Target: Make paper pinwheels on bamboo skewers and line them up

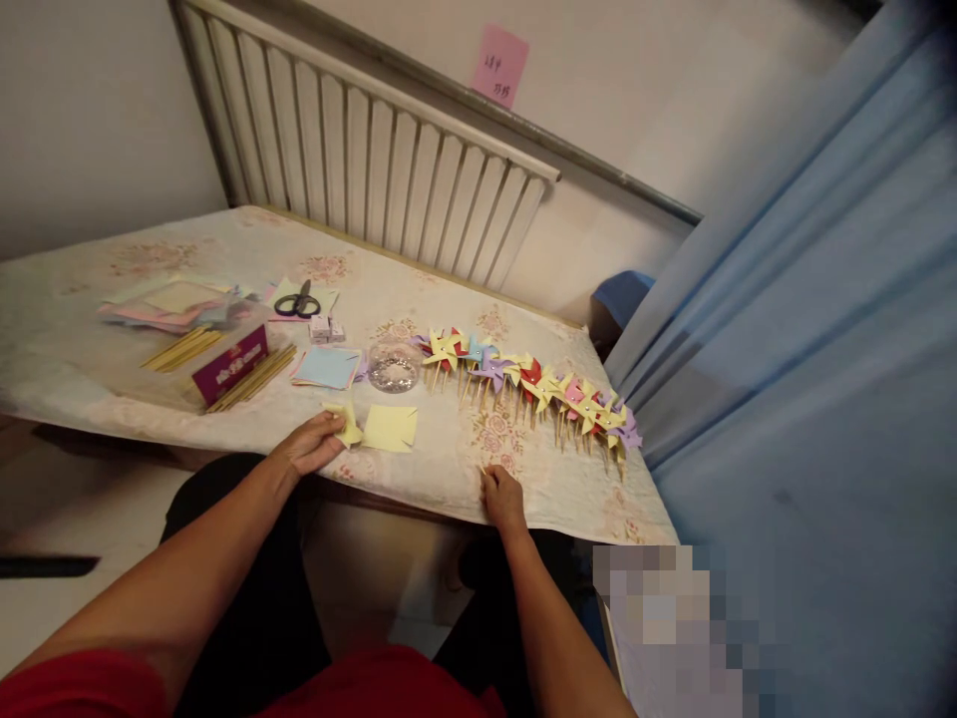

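Note:
My left hand is closed on a folded yellow paper piece at the table's front edge. Just right of it a yellow paper square with slits at its corners lies flat. My right hand rests at the front edge further right, its fingers closed round a thin stick, of which only a short tip shows. Behind the yellow square stands a clear round dish of small shiny pieces, beside a stack of light blue paper squares. A long row of paper pinwheels on sticks lies at the right.
Scissors lie on paper behind small white boxes. Bundled sticks, a purple sign and bagged coloured paper are at the left. A radiator stands behind the table; a blue curtain hangs right.

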`<state>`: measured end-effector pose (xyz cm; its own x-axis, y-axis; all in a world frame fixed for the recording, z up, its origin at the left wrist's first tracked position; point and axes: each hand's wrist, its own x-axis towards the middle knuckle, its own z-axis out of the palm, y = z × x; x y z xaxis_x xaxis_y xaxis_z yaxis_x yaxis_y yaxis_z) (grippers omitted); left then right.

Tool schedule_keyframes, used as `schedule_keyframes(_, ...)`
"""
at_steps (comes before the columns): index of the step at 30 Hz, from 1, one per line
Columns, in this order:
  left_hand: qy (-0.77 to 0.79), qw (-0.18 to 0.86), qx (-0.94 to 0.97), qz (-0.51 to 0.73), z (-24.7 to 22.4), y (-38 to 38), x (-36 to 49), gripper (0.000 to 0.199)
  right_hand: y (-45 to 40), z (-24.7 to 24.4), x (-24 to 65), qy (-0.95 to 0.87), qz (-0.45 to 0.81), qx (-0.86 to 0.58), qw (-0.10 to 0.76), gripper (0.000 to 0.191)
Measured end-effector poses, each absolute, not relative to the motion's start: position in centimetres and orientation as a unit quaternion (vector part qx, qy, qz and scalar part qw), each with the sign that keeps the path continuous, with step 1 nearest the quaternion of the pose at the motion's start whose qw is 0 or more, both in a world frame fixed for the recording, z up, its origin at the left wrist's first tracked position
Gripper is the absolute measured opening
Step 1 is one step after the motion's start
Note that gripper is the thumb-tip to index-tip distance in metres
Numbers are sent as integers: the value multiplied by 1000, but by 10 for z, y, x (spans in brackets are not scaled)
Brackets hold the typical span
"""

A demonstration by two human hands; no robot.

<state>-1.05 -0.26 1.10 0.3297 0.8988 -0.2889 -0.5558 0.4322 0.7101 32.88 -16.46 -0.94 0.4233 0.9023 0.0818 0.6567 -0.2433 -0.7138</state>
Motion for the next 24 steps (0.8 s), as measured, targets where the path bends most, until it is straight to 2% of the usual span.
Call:
schedule_keyframes(5,342,772,261,468,8,0,-12,24,-167,-9,330,-490,239,-758,358,17)
schedule_keyframes(15,333,774,258,472,5,2,-10,24,-169,-12,332,-473,275,-741,390,14)
schedule_keyframes(24,330,773,260,476,10,-1,-8,25,-166,-13,332,-410,320,-717,463,17)
